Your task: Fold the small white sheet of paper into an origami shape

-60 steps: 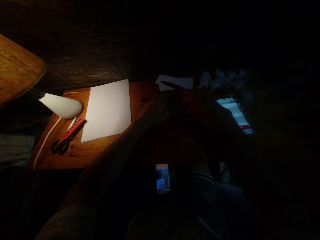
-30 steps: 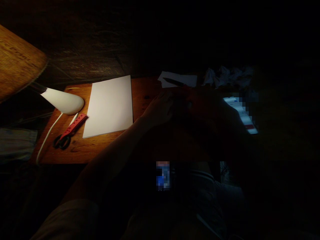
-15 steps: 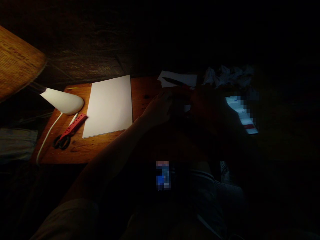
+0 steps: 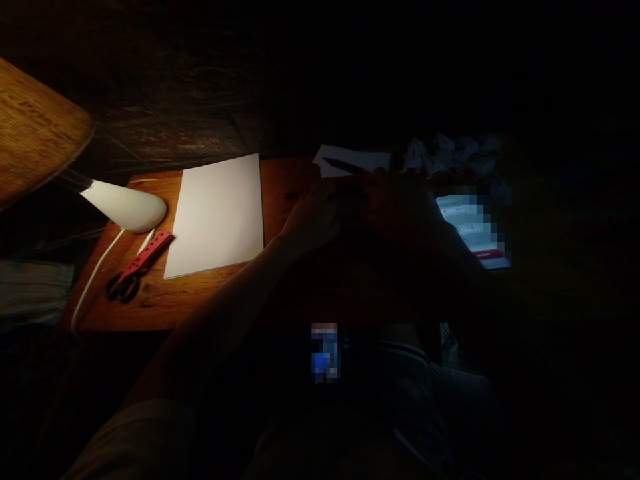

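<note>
At the middle of the wooden table, my left hand (image 4: pixel 319 212) lies close to my right hand (image 4: pixel 387 203). Deep shadow covers the fingers of both, so their grip and anything between them are hidden. Just beyond them is a white paper sheet (image 4: pixel 377 160) with a dark-bladed knife (image 4: pixel 343 165) on it; the knife's reddish handle end is near my right hand. A lit screen (image 4: pixel 463 223), partly pixelated, stands out beside my right forearm. Left of my left hand lies a stack of white paper (image 4: pixel 217 217).
A lamp with a white base (image 4: pixel 127 205) and a wooden-looking shade (image 4: pixel 40 130) stands at the left, its white cord (image 4: pixel 90 285) crossing the table edge. Black-handled scissors (image 4: pixel 123 287) lie by a red holed strip (image 4: pixel 147 255). Several crumpled-looking white papers (image 4: pixel 445 152) lie at the back right.
My right hand and forearm have shifted slightly left and closer to my left hand. More of the lit screen shows. A small pale piece seen between the hands is now hidden.
</note>
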